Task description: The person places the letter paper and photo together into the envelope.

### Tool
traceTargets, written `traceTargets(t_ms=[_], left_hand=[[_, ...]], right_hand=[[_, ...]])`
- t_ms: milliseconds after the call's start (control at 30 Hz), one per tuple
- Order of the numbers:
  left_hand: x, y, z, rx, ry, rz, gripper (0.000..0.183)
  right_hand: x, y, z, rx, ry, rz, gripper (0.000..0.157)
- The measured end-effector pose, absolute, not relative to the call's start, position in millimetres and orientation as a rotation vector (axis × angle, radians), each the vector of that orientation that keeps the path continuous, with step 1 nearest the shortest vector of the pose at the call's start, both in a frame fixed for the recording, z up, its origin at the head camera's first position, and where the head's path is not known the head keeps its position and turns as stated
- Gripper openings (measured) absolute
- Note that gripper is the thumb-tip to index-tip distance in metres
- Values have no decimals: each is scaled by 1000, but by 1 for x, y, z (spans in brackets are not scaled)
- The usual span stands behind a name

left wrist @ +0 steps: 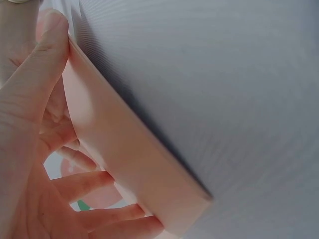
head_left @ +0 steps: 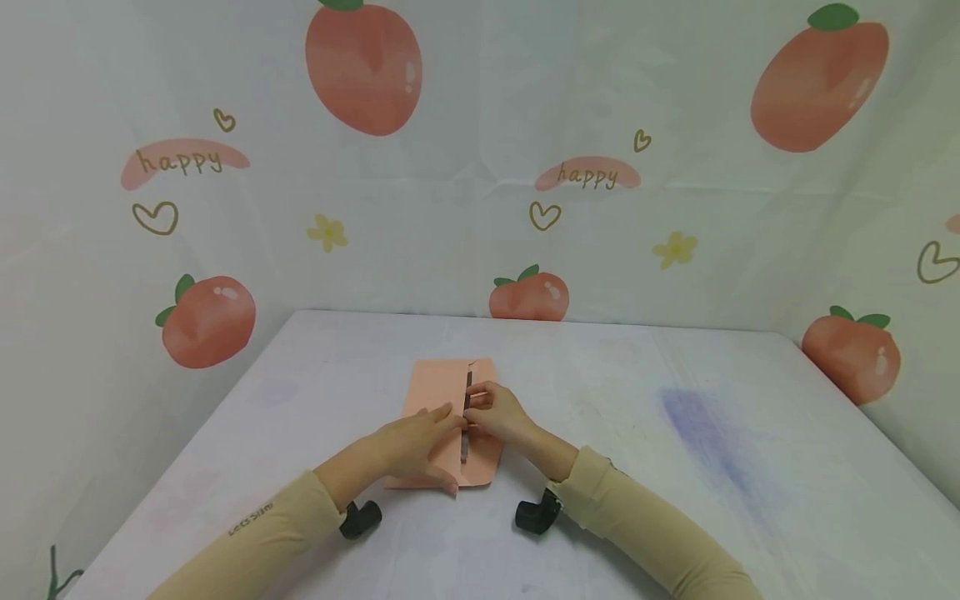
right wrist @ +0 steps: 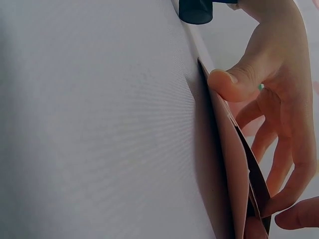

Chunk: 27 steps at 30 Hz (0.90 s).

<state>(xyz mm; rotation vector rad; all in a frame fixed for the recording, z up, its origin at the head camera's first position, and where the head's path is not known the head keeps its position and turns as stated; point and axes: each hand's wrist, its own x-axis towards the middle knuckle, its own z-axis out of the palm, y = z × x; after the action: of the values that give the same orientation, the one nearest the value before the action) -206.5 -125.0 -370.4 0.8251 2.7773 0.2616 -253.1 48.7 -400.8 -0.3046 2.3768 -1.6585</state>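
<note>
A flat peach paper piece, like an envelope (head_left: 441, 379), lies on the white table, with a fold or opening along its right part. A narrow dark strip (head_left: 469, 379) runs lengthwise along that opening. My left hand (head_left: 411, 446) rests on the envelope with spread fingers, its thumb at the near edge. In the right wrist view, the left index fingertip touches the strip. My right hand (head_left: 504, 414) pinches at the strip from the right. Its thumb tip sits in the gap beneath the strip, and the contact is partly hidden.
Black wrist-worn devices hang under both sleeves, a left one (head_left: 362, 519) and a right one (head_left: 537, 516). A purple-blue stain (head_left: 701, 433) marks the table (head_left: 600, 367) to the right. Behind the table hangs a printed cloth (head_left: 450, 233) with fruit pictures.
</note>
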Motion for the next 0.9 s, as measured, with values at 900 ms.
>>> traceTargets(t_ms=[900], left_hand=[[-207, -127, -371, 842, 2776, 252, 85]], right_hand=[[-252, 59, -391, -273, 2302, -1682, 40]])
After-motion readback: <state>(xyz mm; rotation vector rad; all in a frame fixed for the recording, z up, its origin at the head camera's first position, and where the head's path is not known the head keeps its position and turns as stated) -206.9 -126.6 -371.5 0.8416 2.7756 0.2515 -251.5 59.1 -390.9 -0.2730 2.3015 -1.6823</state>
